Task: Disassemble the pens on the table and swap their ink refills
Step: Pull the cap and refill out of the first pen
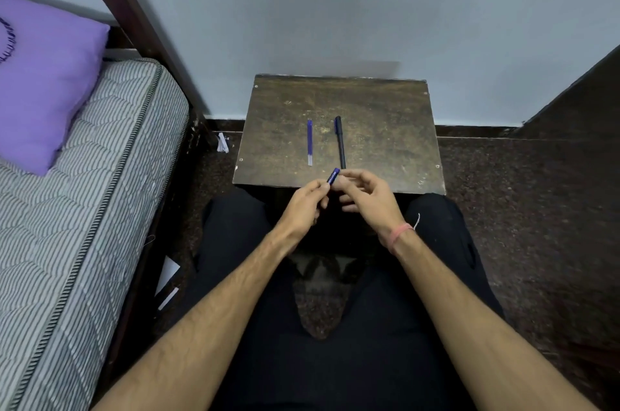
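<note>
A small dark wooden table (385, 128) stands against the wall. On it lie a thin blue ink refill (309, 142) and, to its right, a whole black pen (340, 141), both pointing away from me. Over the table's near edge, my left hand (303, 209) and my right hand (365, 197) meet around a blue pen barrel (333, 175). Only its upper end sticks out between my fingertips; the rest of it is hidden by my fingers.
A bed with a striped mattress (84, 192) and a purple pillow (43, 81) runs along the left. Scraps of white paper (222, 143) lie on the dark floor beside the table. My legs in black trousers (335, 360) sit under the near edge.
</note>
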`<state>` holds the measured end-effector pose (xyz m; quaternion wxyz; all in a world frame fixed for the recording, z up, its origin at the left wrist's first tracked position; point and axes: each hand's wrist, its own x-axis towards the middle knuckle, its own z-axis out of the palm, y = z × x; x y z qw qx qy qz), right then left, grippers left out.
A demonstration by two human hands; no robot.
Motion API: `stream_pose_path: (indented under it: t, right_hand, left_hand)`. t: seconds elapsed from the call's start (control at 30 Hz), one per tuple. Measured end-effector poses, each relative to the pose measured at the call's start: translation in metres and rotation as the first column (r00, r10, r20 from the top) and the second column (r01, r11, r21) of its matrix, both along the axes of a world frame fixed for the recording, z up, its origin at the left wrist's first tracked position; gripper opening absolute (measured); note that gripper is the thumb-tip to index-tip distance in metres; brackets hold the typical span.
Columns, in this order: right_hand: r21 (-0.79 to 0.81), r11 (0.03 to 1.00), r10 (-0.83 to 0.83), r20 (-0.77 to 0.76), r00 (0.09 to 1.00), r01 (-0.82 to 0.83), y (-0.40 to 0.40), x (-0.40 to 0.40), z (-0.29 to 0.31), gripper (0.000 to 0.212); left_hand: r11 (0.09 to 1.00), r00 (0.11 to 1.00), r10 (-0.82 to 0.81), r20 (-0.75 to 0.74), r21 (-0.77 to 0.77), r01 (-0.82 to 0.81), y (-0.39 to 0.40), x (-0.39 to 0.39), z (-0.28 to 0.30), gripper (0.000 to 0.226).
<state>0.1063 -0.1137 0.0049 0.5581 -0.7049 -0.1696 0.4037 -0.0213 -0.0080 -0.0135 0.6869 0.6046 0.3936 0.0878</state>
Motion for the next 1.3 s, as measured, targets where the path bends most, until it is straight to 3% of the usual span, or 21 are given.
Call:
stream_pose_path:
  t: [0.1, 0.27, 0.53, 0.73, 1.03, 1.23, 1.3]
  right_hand:
    - [0.041, 0.999, 0.009, -0.047, 0.999, -0.007, -0.003, -0.003, -0.001, 0.021]
    - [0.073, 0.997, -0.028, -0.116, 0.993, 0.037, -0.003, -0.004, 0.0, 0.026]
    - [0.106, 0.994, 0.003, -0.16, 0.987, 0.014, -0.005, -0.009, 0.007, 0.033]
    - [0.135, 0.991, 0.019, -0.174, 0.985, 0.004, -0.006, -0.008, 0.007, 0.033]
    - [0.199, 0.972, -0.081, -0.213, 0.974, 0.125, -0.004, -0.003, 0.0, 0.026]
    - [0.225, 0.927, -0.221, -0.315, 0.923, 0.299, -0.001, 0.022, -0.006, 0.018]
    - [0.196, 0.913, -0.292, -0.294, 0.91, 0.356, 0.002, 0.035, -0.008, 0.024]
  left_hand:
    - [0.998, 0.997, -0.064, -0.032, 0.023, 0.065, -0.007, -0.002, 0.0, 0.034]
    - [0.997, 0.997, -0.061, 0.045, 0.055, 0.059, -0.015, -0.003, -0.001, 0.044]
    - [0.943, 0.995, -0.063, -0.078, 0.321, 0.085, -0.022, -0.007, 0.0, 0.063]
    - [0.953, 0.993, -0.029, -0.116, 0.296, 0.062, -0.024, -0.007, 0.0, 0.075]
    - [0.96, 0.995, -0.037, -0.094, 0.273, 0.062, -0.028, -0.007, 0.0, 0.07]
    - [0.944, 0.99, -0.049, -0.134, 0.318, 0.09, -0.028, -0.003, -0.007, 0.05]
    - [0.941, 0.988, -0.039, -0.149, 0.328, 0.086, -0.026, -0.002, -0.009, 0.042]
